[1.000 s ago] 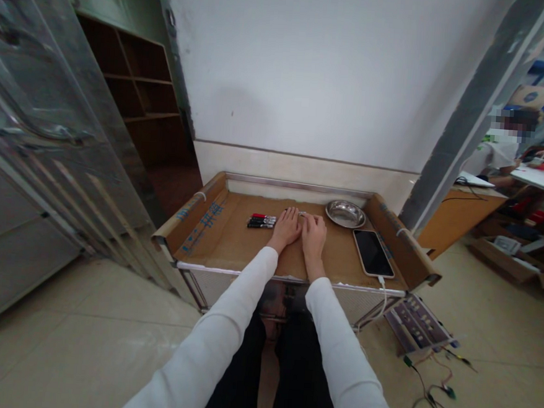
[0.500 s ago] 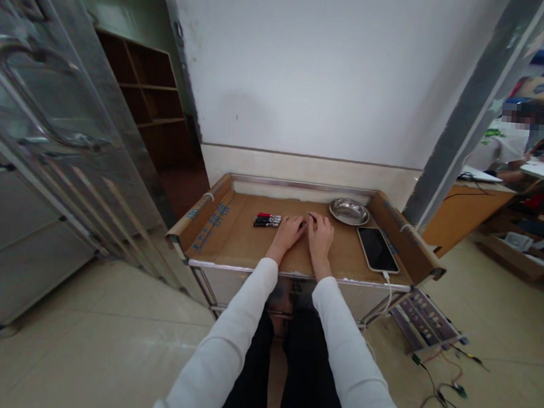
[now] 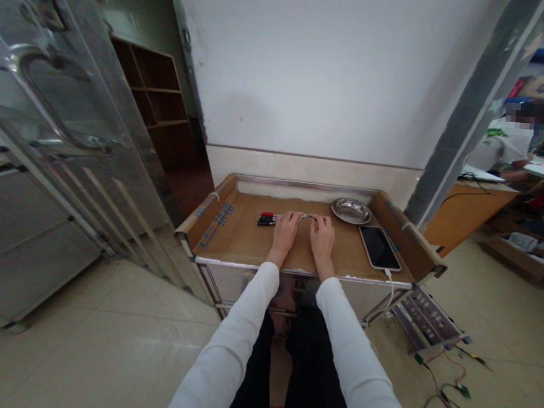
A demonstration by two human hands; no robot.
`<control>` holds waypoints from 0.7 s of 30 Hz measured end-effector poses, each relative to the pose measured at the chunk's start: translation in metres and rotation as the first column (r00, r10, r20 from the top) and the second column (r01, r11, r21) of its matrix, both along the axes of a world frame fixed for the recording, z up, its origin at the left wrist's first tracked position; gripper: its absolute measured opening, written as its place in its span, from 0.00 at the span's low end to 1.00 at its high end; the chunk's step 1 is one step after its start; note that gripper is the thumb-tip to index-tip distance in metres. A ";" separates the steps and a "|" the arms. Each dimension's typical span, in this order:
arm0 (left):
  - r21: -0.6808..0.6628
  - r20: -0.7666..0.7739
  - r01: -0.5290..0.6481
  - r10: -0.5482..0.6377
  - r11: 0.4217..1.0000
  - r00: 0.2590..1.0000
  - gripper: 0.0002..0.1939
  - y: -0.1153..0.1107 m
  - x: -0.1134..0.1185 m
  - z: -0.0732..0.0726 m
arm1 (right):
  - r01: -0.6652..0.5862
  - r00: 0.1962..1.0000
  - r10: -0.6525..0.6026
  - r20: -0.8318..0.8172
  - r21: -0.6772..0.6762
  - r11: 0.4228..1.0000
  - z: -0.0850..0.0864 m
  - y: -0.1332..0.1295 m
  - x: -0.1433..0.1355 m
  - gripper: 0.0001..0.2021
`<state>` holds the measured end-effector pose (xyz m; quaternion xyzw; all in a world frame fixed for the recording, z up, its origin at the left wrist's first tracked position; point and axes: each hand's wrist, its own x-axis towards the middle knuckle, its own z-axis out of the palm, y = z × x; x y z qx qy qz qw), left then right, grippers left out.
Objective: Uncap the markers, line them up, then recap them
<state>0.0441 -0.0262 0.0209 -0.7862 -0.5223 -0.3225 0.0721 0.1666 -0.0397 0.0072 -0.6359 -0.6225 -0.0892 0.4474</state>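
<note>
Left hand (image 3: 287, 231) and right hand (image 3: 322, 235) face each other over the near middle of the worktop (image 3: 236, 242), fingers curled and held close together. Between their fingertips they pinch a slim pen-like object (image 3: 307, 216), one end in each hand; the fingers hide most of it, so its exact kind is unclear. Just left of the left hand, a small bundle of pens (image 3: 266, 219) with red and black parts lies side by side on the brown cardboard lining, their right ends running up to or behind that hand; I cannot tell whether they touch it. Beyond the right hand sits a shiny round metal bowl (image 3: 351, 212). Nearer, to the right, a smartphone (image 3: 379, 248) lies screen up, a white cable (image 3: 391, 290) plugged into its near end.
</note>
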 end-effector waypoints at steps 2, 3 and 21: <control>-0.001 -0.008 0.017 -0.017 1.000 1.000 0.14 -0.001 0.000 0.000 | -0.014 1.000 0.014 0.008 -0.020 1.000 0.000 0.001 0.000 0.13; 0.001 -0.011 0.031 -0.031 1.000 0.999 0.13 -0.001 0.000 0.000 | -0.027 1.000 0.027 0.005 -0.020 0.999 0.000 0.001 0.000 0.14; -0.084 0.209 -0.465 0.472 0.881 0.857 0.15 -0.003 -0.001 -0.002 | -0.283 0.959 0.282 -0.040 -0.019 0.959 -0.011 0.008 -0.006 0.34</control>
